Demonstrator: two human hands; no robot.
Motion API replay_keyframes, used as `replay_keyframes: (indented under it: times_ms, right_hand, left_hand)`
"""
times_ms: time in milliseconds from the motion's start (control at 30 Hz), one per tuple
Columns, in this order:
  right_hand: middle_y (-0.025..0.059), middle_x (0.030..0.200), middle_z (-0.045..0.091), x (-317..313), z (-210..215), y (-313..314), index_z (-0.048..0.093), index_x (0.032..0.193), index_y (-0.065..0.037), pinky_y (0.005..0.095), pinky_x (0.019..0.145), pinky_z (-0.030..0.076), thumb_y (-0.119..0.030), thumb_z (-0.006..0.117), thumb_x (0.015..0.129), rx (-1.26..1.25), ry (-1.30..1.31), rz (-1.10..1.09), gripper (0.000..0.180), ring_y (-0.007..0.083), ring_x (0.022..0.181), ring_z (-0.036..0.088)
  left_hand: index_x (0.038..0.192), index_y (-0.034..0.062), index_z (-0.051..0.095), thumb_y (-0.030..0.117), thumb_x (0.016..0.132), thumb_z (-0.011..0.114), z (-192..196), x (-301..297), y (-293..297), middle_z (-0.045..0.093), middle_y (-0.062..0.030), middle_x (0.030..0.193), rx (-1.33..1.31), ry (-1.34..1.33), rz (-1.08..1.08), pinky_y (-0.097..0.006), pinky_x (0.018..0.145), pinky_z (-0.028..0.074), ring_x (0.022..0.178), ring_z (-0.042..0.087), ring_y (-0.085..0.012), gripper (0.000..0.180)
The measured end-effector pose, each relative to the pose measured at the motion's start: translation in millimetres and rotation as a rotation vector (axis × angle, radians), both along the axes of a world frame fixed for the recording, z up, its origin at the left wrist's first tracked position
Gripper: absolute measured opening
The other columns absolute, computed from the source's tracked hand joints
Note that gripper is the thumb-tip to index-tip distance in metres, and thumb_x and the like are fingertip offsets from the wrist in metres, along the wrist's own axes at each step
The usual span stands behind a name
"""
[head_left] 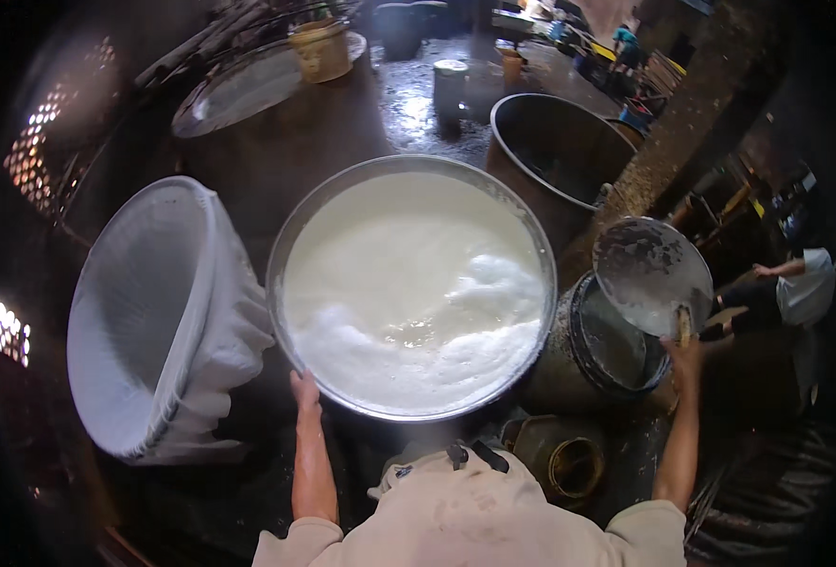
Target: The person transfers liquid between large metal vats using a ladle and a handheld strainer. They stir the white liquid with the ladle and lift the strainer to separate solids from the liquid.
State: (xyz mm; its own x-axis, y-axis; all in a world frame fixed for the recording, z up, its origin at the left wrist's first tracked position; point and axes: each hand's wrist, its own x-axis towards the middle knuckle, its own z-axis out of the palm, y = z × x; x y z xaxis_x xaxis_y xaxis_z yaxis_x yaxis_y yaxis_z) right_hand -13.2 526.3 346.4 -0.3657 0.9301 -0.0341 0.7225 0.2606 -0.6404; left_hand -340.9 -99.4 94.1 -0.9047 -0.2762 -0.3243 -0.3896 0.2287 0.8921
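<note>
A large round metal vat (pixel 276 321) stands in front of me, filled with milky white liquid (pixel 408 246). White foam (pixel 427 378) gathers along its near side and right. At the vat's near left edge, my left hand (pixel 305 389) is closed on the rim. My right hand (pixel 684 355) grips the short wooden handle of a wide, shallow metal scoop (pixel 646 265). The scoop is tilted, its bowl above the far side of a dark-rimmed drum (pixel 580 331) to the right of the vat. Greyish content shows inside the drum.
Left of the vat stands a cloth-lined round hoop (pixel 205 283). A deep empty-looking tub (pixel 503 142) sits far right, beside a slanting post (pixel 673 142). A yellowish bucket (pixel 323 52) rests on another vat's edge (pixel 186 118). An open container (pixel 577 468) stands near my right side. Two people are farther off.
</note>
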Motion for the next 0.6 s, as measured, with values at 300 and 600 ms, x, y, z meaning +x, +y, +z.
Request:
replay_keyframes:
  times_ms: [300,600]
  right_hand:
    - [0.0206,0.108,0.053,28,-182,126,0.044,0.114,0.003,0.0418,0.083,0.043,-0.011,0.054,0.070,0.079,-0.638,-0.245,0.047,0.0371,0.096,0.053]
    - [0.0166,0.087,0.060,62,-382,188,0.061,0.089,-0.003,0.0373,0.068,0.048,-0.024,0.059,0.074,-0.188,-0.569,-0.245,0.026,0.0320,0.082,0.059]
  left_hand:
    - [0.121,-0.0024,0.037,0.012,0.088,0.034,21,37,44,0.048,-0.0164,0.115,0.219,0.067,0.184,-0.034,0.085,0.039,0.100,0.049,-0.0240,0.036]
    - [0.127,0.0103,0.031,0.015,0.086,0.041,36,148,173,0.048,-0.0106,0.115,-0.005,-0.438,0.283,-0.047,0.080,0.039,0.099,0.049,-0.0265,0.042]
